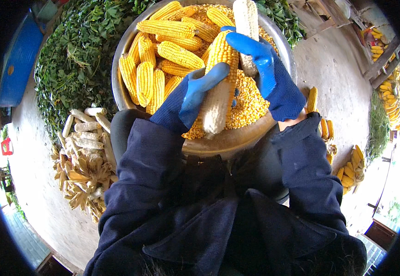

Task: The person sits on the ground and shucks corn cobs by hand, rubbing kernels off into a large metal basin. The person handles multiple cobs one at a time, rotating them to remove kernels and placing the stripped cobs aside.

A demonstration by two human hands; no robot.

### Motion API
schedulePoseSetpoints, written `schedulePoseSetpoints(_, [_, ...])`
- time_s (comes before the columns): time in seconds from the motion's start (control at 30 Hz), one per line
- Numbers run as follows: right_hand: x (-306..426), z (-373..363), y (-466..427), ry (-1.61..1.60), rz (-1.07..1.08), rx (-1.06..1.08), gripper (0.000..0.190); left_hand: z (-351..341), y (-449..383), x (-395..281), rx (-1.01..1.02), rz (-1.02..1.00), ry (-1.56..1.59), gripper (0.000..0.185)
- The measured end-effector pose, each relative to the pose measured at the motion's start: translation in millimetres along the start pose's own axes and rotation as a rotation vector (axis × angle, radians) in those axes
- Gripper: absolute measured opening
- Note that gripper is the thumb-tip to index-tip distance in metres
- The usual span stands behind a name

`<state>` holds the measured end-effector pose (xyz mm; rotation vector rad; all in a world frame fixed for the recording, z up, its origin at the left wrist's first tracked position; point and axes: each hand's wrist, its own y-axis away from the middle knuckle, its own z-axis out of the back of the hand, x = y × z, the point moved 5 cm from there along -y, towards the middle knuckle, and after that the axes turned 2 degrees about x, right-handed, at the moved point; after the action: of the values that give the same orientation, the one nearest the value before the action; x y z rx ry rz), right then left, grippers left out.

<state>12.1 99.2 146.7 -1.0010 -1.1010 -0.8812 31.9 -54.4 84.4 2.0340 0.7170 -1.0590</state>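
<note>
My left hand (200, 93), in a blue coated glove, is closed round a partly shelled ear of corn (219, 76). Kernels cover its upper end and far side, while its near lower face is bare. My right hand (263, 62), gloved alike, grips a bare corn cob (246, 19) that stands up past the fingers. The thumb side of this hand touches the top of the yellow ear. Both hands are over a round metal basin (234, 139), which holds loose kernels (250, 100) at the right and whole yellow ears (167, 29) at the left. Fingers behind the ear are mostly hidden.
Stripped cobs (88, 134) and dry husks (82, 176) lie in a heap on the concrete floor at the left. Leafy green vines (72, 58) are piled behind the basin. More ears (349, 170) lie on the floor at the right. A blue container (20, 62) stands far left.
</note>
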Motion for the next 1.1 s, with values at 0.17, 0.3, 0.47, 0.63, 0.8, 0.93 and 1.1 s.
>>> schedulePoseSetpoints(0.17, [-16,-7,-10,-0.703,-0.147,0.083,0.055,-10,11,-9,0.169,0.02,0.18,0.056])
schedulePoseSetpoints(0.3, [-12,-17,-14,-0.878,-0.167,0.133,0.057,-15,17,-9,0.212,0.04,0.392,0.054])
schedulePoseSetpoints(0.47, [-23,10,-5,-0.261,0.165,0.1,0.038,-3,-4,0,-0.078,-0.144,0.021,0.058])
schedulePoseSetpoints(0.63, [-41,21,-8,-0.172,0.235,0.064,0.038,-3,1,-4,0.015,-0.067,-0.003,0.056])
schedulePoseSetpoints(0.8, [-30,8,-12,-0.645,-0.069,-0.057,0.047,3,-1,8,0.09,-0.176,0.179,0.057])
schedulePoseSetpoints(0.93, [-41,14,-14,-0.572,-0.069,-0.013,0.043,13,-13,17,0.016,-0.203,0.066,0.057])
schedulePoseSetpoints(1.1, [-33,10,-5,-0.099,0.243,0.099,0.031,8,-10,17,-0.118,-0.237,-0.041,0.052])
